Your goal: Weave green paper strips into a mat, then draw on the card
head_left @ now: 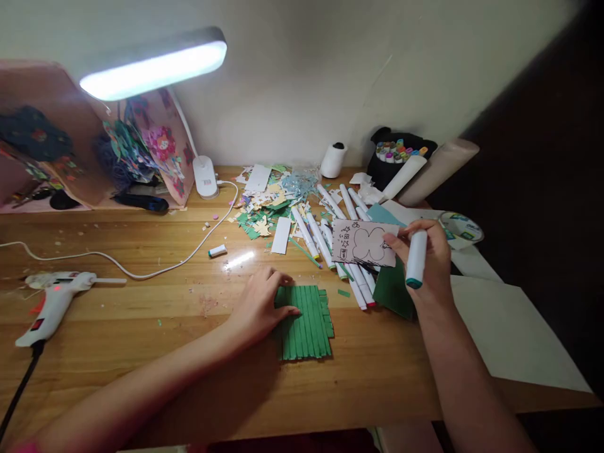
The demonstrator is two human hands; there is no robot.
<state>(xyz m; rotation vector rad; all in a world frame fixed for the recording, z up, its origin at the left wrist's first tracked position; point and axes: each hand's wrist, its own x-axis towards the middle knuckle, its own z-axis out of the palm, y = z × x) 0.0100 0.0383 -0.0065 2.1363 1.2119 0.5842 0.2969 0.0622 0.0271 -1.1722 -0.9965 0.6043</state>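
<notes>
A green panel [306,324] made of narrow strips lies on the wooden table. My left hand [264,302] grips its upper left edge, with the thumb on top and the other fingers bent at the edge. My right hand [431,251] pinches a pinkish-grey card [349,242] that has a clover-like outline and small doodles drawn in black. A white marker [416,261] with a dark green end is also held in that hand, its green end pointing down. Beneath the card lie several white markers [315,236] and a dark green sheet [394,290].
Coloured paper scraps [264,211] are heaped at the back. A glue gun [59,296] lies at left, near a white cable [113,263]. A lamp [155,66] hangs overhead. A marker cap [218,251], thread spool [333,161], marker holder [384,170], tape roll [461,228] and white sheets [514,333] are around.
</notes>
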